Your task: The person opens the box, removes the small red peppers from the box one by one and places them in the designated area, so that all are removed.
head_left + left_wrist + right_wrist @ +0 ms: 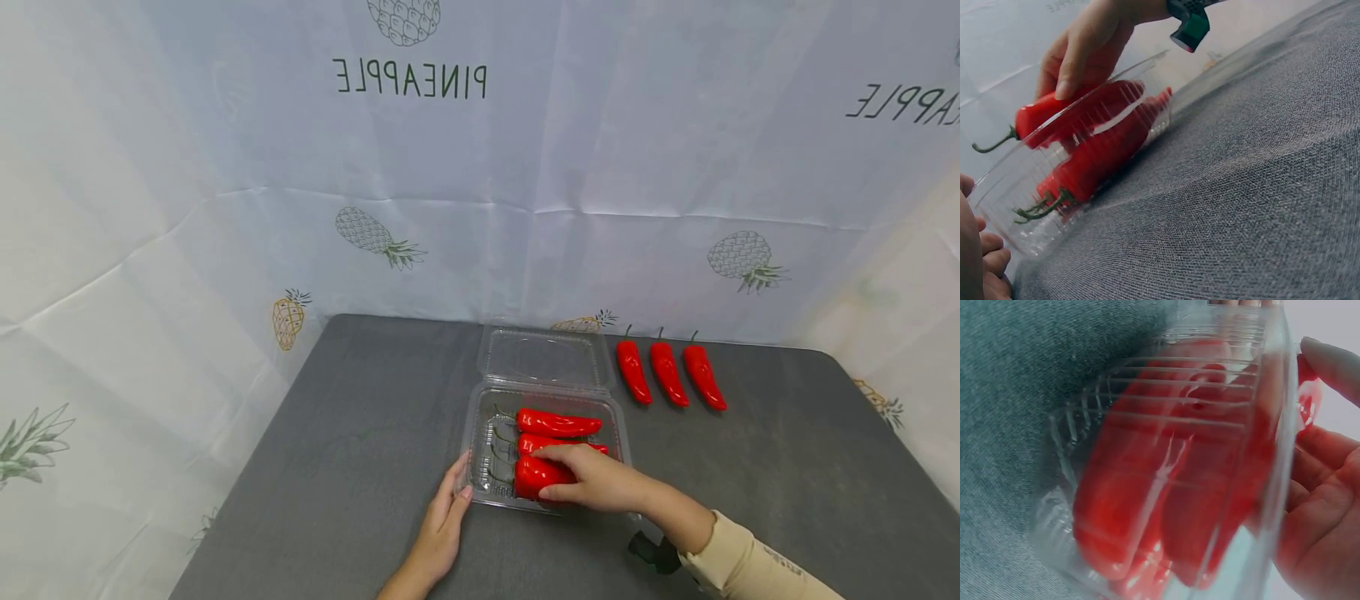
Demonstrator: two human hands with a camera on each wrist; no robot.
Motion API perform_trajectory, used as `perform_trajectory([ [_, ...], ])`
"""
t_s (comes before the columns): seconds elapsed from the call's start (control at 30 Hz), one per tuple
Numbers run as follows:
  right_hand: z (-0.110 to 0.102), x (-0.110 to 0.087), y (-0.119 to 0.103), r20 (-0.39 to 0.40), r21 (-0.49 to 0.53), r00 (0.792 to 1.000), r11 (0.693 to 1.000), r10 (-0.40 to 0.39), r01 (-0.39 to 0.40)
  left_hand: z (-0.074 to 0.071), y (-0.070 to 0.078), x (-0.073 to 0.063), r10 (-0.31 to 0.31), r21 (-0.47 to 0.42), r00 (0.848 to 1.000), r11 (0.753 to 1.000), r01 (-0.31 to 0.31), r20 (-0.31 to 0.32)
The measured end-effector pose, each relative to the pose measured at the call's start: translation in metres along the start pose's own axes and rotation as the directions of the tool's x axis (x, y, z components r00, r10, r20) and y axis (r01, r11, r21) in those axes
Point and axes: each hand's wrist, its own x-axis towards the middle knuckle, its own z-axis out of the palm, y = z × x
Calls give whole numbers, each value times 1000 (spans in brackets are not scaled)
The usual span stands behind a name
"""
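Observation:
A clear plastic clamshell box (476,433) lies on the table with its lid (543,358) folded back. My left hand (441,527) holds the box at its left front corner, thumb by the rim. Over the front part of the box, my right hand (600,482) grips a red chili pepper (1036,117) from above. Its green stem (994,142) points left, over the box wall. Beneath it in the box lie more red peppers (1094,165), side by side with stems to the left. The right palm hides part of the gripped pepper in the head view.
Three red peppers (666,372) lie in a row on the grey table (360,442), right of the lid. A white curtain (480,167) with pineapple prints hangs behind the table. A dark wrist mount (654,552) sits under the right forearm.

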Motion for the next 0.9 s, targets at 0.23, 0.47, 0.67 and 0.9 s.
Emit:
perform_trajectory([
  [0.23,-8,-1,0,-34,72,999,997,-11,14,0,-1,0,12,12,1000,1000,-12,-6],
  [0.47,-19,-7,5,-76,96,997,995,26,-19,0,-1,0,12,4,1000,1000,-12,-9],
  [0.67,-22,-10,8,-74,186,997,982,36,-22,0,-2,0,17,2,1000,1000,-17,1],
  [0.9,-23,-9,15,-84,229,996,973,-18,37,0,-2,0,3,12,1000,1000,-3,4],
])
